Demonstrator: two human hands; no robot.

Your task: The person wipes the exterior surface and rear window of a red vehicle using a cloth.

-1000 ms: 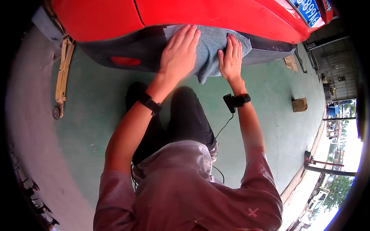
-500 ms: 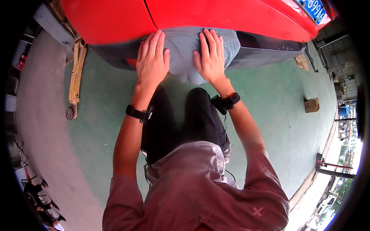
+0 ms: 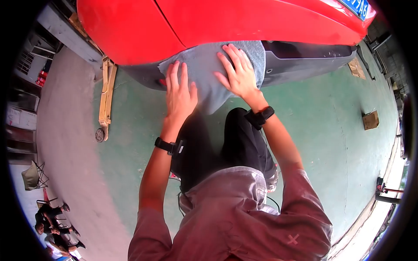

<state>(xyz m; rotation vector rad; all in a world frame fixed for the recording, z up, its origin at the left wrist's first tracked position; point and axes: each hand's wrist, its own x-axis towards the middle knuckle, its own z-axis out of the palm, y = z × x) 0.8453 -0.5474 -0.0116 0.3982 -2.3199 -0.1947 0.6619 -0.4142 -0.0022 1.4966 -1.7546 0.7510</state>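
A grey-blue cloth (image 3: 204, 74) lies spread against the dark lower bumper (image 3: 300, 65) of a red car (image 3: 226, 21). My left hand (image 3: 179, 95) rests on the cloth's left part, fingers spread and pointing up. On its right part lies my right hand (image 3: 238, 74), flat with fingers apart. The cloth's lower end hangs below the bumper between my hands. Both wrists carry black straps. Part of a blue plate (image 3: 358, 8) shows at the car's upper right.
A yellow metal arm with a small wheel (image 3: 106, 100) stands on the green floor (image 3: 313, 152) at the left. A cardboard box (image 3: 370, 120) sits to the right. Seated people (image 3: 50, 219) and a folding chair (image 3: 32, 176) are at the lower left.
The cloth and both hands have shifted left along the bumper. My left hand has moved lower, and the hands stay flat. The camera view has turned, sliding the surroundings rightward.
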